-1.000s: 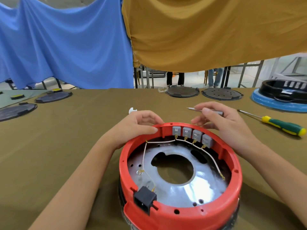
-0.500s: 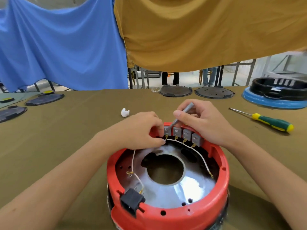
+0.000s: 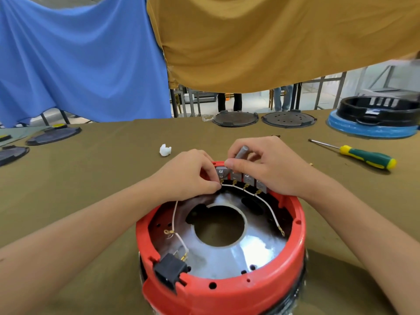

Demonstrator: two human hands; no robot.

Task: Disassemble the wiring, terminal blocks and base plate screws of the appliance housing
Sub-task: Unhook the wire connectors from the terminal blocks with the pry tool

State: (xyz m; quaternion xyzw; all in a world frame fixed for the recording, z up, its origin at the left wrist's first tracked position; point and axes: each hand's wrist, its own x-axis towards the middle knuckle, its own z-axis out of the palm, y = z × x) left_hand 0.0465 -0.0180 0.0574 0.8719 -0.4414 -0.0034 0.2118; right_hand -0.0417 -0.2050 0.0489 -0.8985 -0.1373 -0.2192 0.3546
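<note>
- The red housing sits on the table, near the bottom middle.
- Four grey terminal blocks line its far inside wall (a white wire runs under them).
- The left hand pinches the wire by the leftmost block.
- The right hand grips a grey tool, tip down on the blocks.
- A green screwdriver lies far right.

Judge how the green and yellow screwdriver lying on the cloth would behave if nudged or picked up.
The green and yellow screwdriver has a rounded handle, so a sideways nudge would probably roll it, though the olive table cloth may damp that. The thin metal shaft looks rigid, so it should lift as one stiff piece. Most bulk sits in the handle, so it would likely tip handle-down if grasped at the shaft.
</note>
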